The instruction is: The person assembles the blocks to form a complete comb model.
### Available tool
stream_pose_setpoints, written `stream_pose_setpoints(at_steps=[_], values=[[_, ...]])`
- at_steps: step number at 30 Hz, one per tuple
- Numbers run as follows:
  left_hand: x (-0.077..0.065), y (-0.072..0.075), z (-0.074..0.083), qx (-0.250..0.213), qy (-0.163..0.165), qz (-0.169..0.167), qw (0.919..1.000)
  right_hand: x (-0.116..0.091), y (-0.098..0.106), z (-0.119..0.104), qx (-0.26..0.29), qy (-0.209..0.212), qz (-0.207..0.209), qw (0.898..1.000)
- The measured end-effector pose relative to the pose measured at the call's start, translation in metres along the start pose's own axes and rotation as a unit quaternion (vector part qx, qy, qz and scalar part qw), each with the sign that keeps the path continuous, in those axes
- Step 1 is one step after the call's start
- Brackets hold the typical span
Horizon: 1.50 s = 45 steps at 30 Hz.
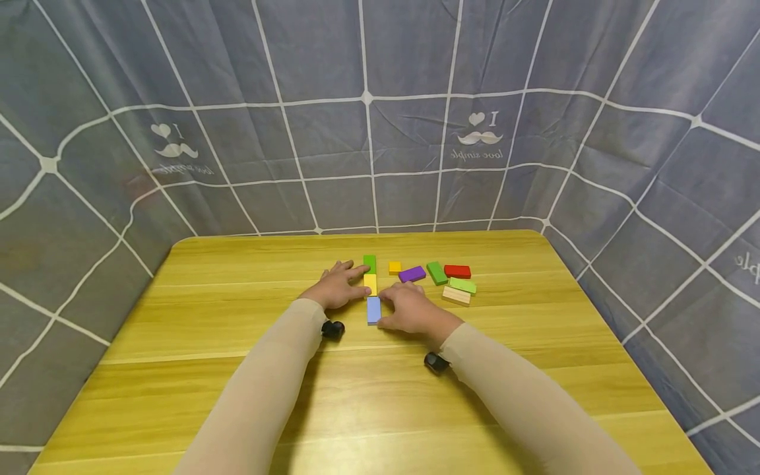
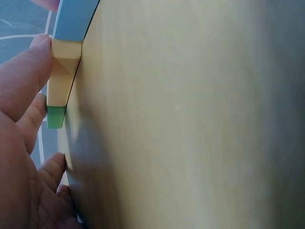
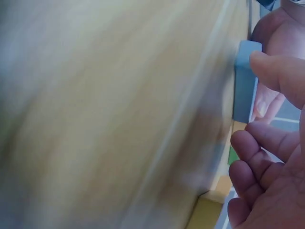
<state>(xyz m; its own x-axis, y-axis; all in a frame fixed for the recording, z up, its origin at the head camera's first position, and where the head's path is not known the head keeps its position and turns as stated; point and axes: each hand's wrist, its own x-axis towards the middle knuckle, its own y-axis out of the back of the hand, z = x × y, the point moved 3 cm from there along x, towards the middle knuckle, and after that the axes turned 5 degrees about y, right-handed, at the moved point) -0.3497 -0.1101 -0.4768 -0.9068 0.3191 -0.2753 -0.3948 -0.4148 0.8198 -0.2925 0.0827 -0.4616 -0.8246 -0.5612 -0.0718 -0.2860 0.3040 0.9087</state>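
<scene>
A blue block (image 1: 373, 311), a yellow block (image 1: 370, 285) and a green block (image 1: 369, 262) lie in a line, the blue one nearest me. My right hand (image 1: 412, 310) pinches the blue block, with the thumb at its near end and the index finger by its far end. From the left, my left hand (image 1: 337, 287) reaches with extended fingers. Its thumb touches the yellow block (image 2: 64, 74), and the index fingertip is at the green block (image 2: 55, 117). In the head view, the blue and yellow blocks are very close together.
Right of the line lie a small orange-yellow block (image 1: 394, 268), a purple block (image 1: 412, 274), another green block (image 1: 437, 273), a red block (image 1: 457, 271), a light green block (image 1: 462, 285) and a bare wood block (image 1: 456, 295). A grey curtain (image 1: 410, 138) surrounds the wooden table (image 1: 368, 409).
</scene>
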Motion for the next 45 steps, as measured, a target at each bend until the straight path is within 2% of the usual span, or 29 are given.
stream_pose_setpoints(at_steps=[23,36,41,45], values=[[0.003,-0.001,0.0,-0.004,0.009,-0.004,0.9999,0.006,-0.004,0.0,0.018,-0.03,0.013,0.999],[-0.001,0.001,0.0,-0.011,0.003,-0.014,0.9998,0.006,-0.004,0.001,0.02,-0.02,0.012,1.0],[-0.001,0.0,0.0,-0.013,0.007,-0.013,0.9998,0.006,0.001,0.007,0.038,-0.02,0.006,0.999],[0.0,0.0,0.0,-0.017,0.009,-0.014,0.9997,0.008,0.011,0.019,0.039,-0.035,0.029,0.998]])
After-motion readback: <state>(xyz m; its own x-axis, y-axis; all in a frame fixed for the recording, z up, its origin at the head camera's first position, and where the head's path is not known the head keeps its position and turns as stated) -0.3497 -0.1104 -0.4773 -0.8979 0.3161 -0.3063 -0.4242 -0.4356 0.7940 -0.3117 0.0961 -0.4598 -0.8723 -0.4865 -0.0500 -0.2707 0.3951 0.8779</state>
